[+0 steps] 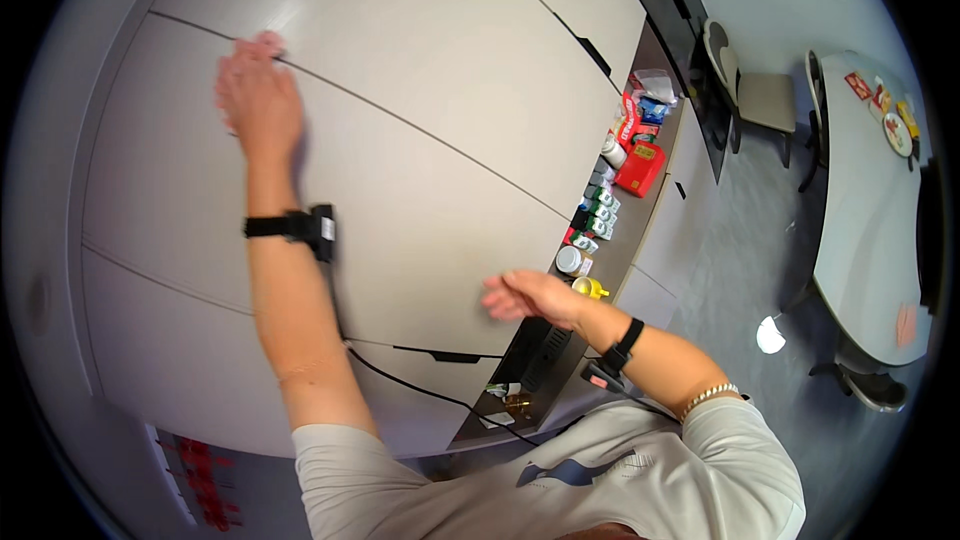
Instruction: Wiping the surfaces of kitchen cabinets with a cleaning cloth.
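Observation:
My left hand [262,94] is raised high against the pale cabinet door [412,52], over the seam between two door panels. Blurred pinkish edges, apparently of a cloth [270,42], show around its fingers; the palm side is hidden. Lower down, my right hand [534,295] hovers in front of the cabinet with nothing in it, its fingers apart and slightly curled. Just beyond it, a yellow cup [589,287] and a lidded jar [573,261] stand in the open niche.
A red case [640,168], small boxes [601,219] and packets line the niche. A black cable [420,388] runs from my left wrist strap across the cabinet. Black handles [456,357] edge the doors. Chairs [765,99] and a dining table [862,240] stand to the right.

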